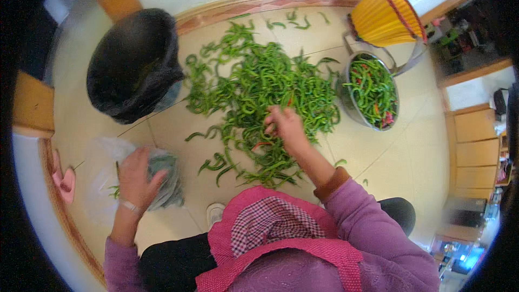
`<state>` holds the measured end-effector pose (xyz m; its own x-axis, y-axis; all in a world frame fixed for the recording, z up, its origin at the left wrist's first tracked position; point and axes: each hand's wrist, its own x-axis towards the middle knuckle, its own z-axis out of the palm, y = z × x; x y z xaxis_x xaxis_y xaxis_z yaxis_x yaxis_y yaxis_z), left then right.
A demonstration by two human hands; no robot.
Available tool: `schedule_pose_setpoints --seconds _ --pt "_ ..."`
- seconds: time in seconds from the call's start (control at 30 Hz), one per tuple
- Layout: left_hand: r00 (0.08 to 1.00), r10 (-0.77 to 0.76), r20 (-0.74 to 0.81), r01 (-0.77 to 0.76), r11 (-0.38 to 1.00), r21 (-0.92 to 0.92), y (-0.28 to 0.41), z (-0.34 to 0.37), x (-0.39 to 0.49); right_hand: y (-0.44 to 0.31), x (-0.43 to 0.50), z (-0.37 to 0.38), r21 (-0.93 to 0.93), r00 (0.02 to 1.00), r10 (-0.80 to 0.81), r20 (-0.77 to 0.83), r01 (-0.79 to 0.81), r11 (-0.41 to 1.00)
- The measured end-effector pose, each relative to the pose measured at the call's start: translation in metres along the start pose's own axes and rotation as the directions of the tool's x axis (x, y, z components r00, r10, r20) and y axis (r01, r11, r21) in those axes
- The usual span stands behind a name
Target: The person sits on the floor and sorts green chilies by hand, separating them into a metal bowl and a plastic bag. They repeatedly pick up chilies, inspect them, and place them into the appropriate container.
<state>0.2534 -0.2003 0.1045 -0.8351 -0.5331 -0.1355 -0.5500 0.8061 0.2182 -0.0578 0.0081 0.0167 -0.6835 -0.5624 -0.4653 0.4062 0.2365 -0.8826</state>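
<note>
A wide heap of green chili peppers (259, 73), with a few red ones among them, lies on the tiled floor before me. My right hand (286, 127) is over the near part of the heap with its fingers bent; whether a pepper is between them is too blurred to tell. My left hand (140, 176), a band at its wrist, is over a clear plastic bag (168, 182) with something dark green inside. A few green bits show beside that hand. Its fingers are blurred, and what lies beneath the palm is hidden.
A bin lined with a black bag (129, 65) stands at the left. To the right are a metal bowl of peppers (371, 93) and a yellow pleated basket-like container (385, 14). Pink slippers (65, 180) lie at the far left. Stray peppers (300, 22) lie near the wall.
</note>
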Motion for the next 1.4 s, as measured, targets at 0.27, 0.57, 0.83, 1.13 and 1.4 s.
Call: schedule_pose_setpoints --seconds 0.27,0.57,0.83,1.13,1.4 --pt "0.899 -0.054 0.434 0.106 0.990 -0.095 -0.052 0.033 -0.101 -0.027 0.089 -0.347 0.482 0.889 -0.106 -0.445 0.338 0.808" --pt "0.788 0.117 0.604 0.169 0.903 -0.395 -0.022 0.030 -0.100 -0.025 0.083 -0.126 0.120 0.999 -0.045 -0.021 0.048 0.992" --pt "0.933 0.240 0.270 -0.104 0.894 -0.436 -0.038 0.048 -0.113 -0.004 -0.099 0.222 0.005 0.101 -0.161 0.982 0.835 0.550" --pt "0.863 0.328 0.383 -0.026 0.787 -0.616 -0.041 0.050 -0.115 0.021 -0.076 0.258 -0.121 0.153 0.171 0.973 0.975 -0.187" --pt "0.860 0.280 0.426 0.113 0.711 -0.695 -0.044 0.053 -0.116 0.019 -0.069 0.258 -0.086 0.082 -0.032 0.996 0.987 -0.138"
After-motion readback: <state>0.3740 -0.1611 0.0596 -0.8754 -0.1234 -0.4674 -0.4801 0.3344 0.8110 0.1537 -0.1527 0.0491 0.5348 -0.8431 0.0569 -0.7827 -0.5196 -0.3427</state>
